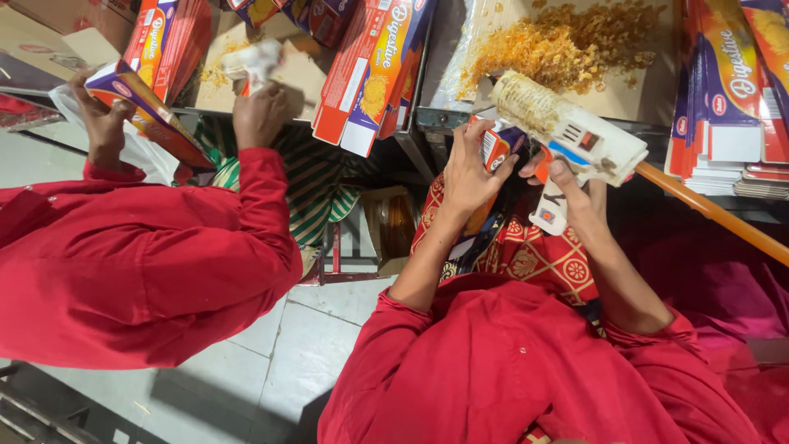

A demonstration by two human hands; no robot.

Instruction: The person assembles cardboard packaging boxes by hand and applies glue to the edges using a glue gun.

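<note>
Orange carton (491, 156) in left hand (467, 177), glue gun (567, 136) in right hand (579, 197).

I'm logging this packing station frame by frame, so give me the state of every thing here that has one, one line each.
Glue gun: held in the right hand, nozzle crusted with dried glue.
Small carton: held by the left hand, under the nozzle.
Co-worker's carton: folded up, held in both hands.
Flat cartons: unfolded, stacked.
Glue crumbs: loose, scattered on board.
</note>
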